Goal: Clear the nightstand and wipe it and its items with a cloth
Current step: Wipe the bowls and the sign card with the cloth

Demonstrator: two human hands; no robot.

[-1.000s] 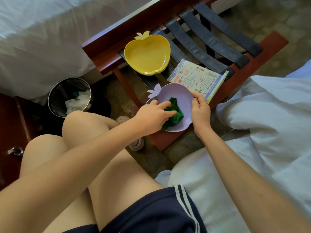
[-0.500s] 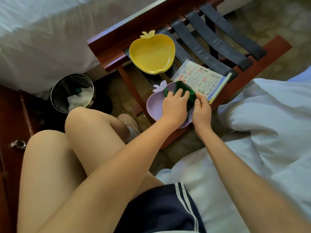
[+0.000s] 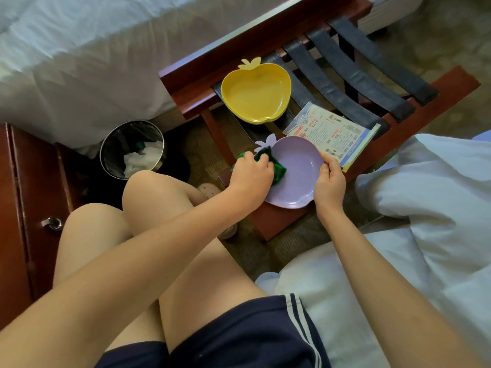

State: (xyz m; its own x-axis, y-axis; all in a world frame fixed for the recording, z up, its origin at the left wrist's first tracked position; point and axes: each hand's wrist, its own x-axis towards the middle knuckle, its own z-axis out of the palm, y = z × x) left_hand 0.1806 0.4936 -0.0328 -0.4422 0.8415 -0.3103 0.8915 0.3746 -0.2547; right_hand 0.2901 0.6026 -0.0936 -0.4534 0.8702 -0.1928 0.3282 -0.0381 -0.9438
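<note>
On the luggage rack (image 3: 191, 86), left hand (image 3: 252, 173) balled round the cloth (image 3: 279, 168) swung leaf-side on the purple dish (image 3: 300, 166), right hand (image 3: 329, 181) pinching its rim; probably nearly wiped.

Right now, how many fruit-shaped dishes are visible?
2: a yellow apple-shaped dish on the strapped wooden rack; a purple fruit-shaped dish nearer, at its front. Others may hide underneath.

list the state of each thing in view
purple plate, on the rack, right hand holding its rim
green cloth, bunched, gripped by left hand against the plate
yellow plate, empty, upright
leaflet, flat, closed
bin, lidless, holding crumpled white waste
</note>
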